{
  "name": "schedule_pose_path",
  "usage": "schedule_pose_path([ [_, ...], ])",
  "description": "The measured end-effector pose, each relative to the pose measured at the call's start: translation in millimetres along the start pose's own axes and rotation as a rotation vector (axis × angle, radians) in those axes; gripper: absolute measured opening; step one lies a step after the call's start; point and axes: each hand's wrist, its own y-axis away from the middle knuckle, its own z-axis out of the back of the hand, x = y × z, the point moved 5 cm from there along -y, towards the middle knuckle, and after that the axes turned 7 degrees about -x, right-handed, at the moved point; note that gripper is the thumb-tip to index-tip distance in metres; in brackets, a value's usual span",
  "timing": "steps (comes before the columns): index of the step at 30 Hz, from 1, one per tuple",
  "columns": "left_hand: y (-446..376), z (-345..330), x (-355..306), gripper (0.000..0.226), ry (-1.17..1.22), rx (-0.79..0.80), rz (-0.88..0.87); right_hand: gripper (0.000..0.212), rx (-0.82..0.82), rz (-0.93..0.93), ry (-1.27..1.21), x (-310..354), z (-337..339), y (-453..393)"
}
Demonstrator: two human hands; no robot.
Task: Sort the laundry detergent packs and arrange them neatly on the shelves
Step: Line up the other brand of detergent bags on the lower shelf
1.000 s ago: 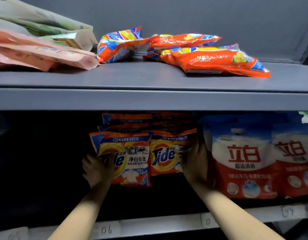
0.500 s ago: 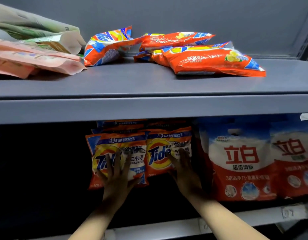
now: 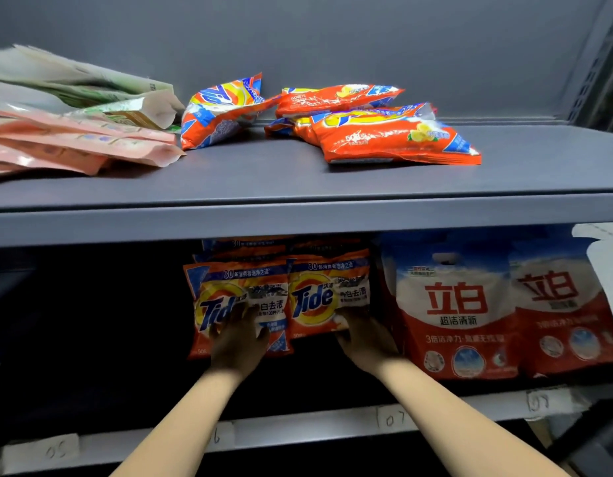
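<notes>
On the dark lower shelf stand two orange Tide packs side by side, with more of them behind. My left hand (image 3: 238, 342) lies flat with spread fingers on the front of the left Tide pack (image 3: 225, 290). My right hand (image 3: 365, 339) touches the lower edge of the right Tide pack (image 3: 327, 290); its fingertips are partly hidden in shadow. Several orange Tide packs (image 3: 384, 136) lie loose on the upper shelf (image 3: 298, 215).
Red and white detergent bags (image 3: 456, 304) stand right of the Tide packs. Pink and green flat pouches (image 3: 74, 139) are stacked at the upper shelf's left. The lower shelf's front rail (image 3: 298, 428) carries handwritten number labels. Left of the Tide packs the lower shelf is dark.
Both hands moved from the packs' outer sides onto their fronts. The packs now stand a little straighter and closer together. The camera view shifted slightly.
</notes>
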Motion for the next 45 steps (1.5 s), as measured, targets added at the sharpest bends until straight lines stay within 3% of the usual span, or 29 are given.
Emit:
schedule_pose_path([
  [10,56.8,59.0,-65.4,0.029,0.124,-0.064,0.104,0.034,-0.155,0.057,-0.061,36.3,75.2,52.7],
  [15,87.7,123.8,-103.4,0.033,0.144,-0.291,-0.060,0.025,-0.350,0.192,-0.134,69.5,133.1,85.4],
  [18,97.6,172.6,-129.2,0.011,0.215,-0.402,-0.188,0.015,-0.468,0.327,-0.215,91.8,173.5,99.3],
  [23,88.1,247.8,-160.2,0.021,0.283,-0.620,-0.225,0.022,-0.704,0.426,-0.340,115.8,243.3,97.4],
  [27,48.7,284.9,-169.3,0.014,0.323,-0.622,-0.213,0.022,-0.841,0.380,-0.355,124.3,284.8,68.7],
  [32,-20.2,302.5,-164.2,0.012,0.359,-0.499,-0.108,0.017,-0.766,0.124,-0.269,105.9,314.0,-1.8],
  [37,-87.2,305.1,-142.4,0.030,0.016,-0.448,-0.061,0.038,-0.627,-0.164,-0.107,70.9,325.4,-56.8],
  [40,-119.7,292.7,-129.4,0.034,-0.175,-0.375,-0.032,0.054,-0.494,-0.311,-0.168,55.6,317.6,-77.0],
  [45,-154.9,271.9,-115.1,0.046,-0.258,-0.269,0.001,0.068,-0.363,-0.429,-0.169,57.2,314.1,-93.9],
])
